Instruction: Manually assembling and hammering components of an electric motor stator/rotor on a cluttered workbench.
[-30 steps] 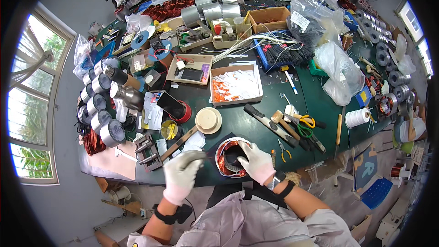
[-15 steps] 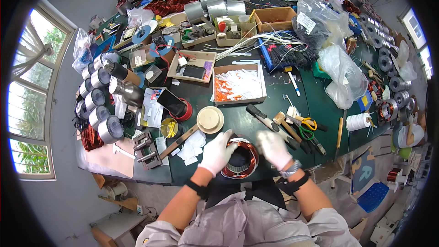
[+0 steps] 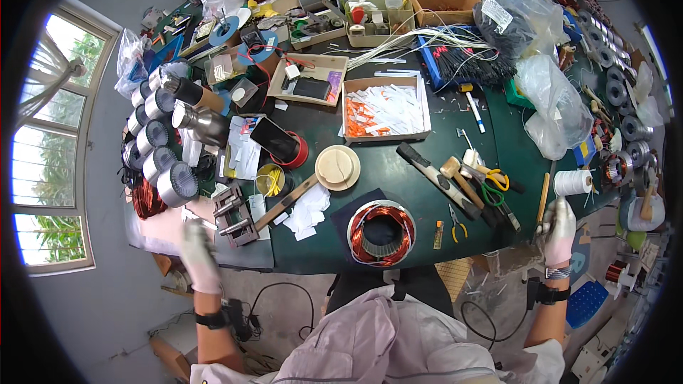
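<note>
A stator with copper windings and a white liner lies on a dark sheet at the table's near edge, with neither hand touching it. Off to the left, my gloved left hand hangs near the table edge by a metal fixture, its fingers smeared by motion. My gloved right hand is at the table's right front edge, beside a white thread spool. Its fingers are drawn together near the lower end of a wooden stick; what they grip, if anything, is hidden.
Small pliers and a slim yellowish container lie right of the stator. Behind them are mallets and green-handled scissors. A round wooden block stands before a box of paper strips. Wire spools crowd the left.
Both hands have left the stator and swung far apart, left and right. The pliers and slim container beside it now show. My view has shifted.
</note>
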The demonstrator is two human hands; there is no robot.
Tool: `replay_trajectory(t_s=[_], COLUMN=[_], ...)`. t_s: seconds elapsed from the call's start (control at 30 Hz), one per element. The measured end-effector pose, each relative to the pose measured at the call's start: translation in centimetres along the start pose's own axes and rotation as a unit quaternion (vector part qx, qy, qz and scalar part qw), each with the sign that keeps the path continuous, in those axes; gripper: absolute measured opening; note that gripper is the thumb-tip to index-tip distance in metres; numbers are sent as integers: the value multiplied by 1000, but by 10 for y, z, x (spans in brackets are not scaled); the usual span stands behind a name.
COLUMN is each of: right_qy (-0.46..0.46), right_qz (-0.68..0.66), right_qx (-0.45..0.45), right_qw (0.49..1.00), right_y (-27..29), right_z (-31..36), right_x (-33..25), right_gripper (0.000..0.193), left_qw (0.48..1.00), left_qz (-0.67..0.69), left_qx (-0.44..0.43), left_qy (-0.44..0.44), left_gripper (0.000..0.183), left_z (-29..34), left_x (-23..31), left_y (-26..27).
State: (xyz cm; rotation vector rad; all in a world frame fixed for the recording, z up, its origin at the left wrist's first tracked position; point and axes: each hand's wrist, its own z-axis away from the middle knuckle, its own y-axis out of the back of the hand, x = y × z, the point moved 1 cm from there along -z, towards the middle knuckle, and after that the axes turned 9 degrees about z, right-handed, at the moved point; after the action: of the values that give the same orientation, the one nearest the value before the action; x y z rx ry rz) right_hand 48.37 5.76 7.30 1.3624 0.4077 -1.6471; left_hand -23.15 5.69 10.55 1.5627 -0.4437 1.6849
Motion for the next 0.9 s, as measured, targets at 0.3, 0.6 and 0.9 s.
replay_trajectory(t_s=[0.3,0.6,0.9], right_qy=[110,205,264], right_qz=[281,313,223], right_qx=[-499,-486,-496], right_qw=[812,790,797], right_y=[-161,-271,-284], right_z=[136,138,146], right_x=[22,30,44], right_gripper=[31,37,42], left_qw=[906,885,899], left_qz=[-181,-214,-214], left_qx=[-382,-414,-380], left_qy=[-33,-3,-42], left_gripper=[21,27,29], left_z=[150,140,145], left_x=[-79,-70,-82], left_y=[-151,-164,-166])
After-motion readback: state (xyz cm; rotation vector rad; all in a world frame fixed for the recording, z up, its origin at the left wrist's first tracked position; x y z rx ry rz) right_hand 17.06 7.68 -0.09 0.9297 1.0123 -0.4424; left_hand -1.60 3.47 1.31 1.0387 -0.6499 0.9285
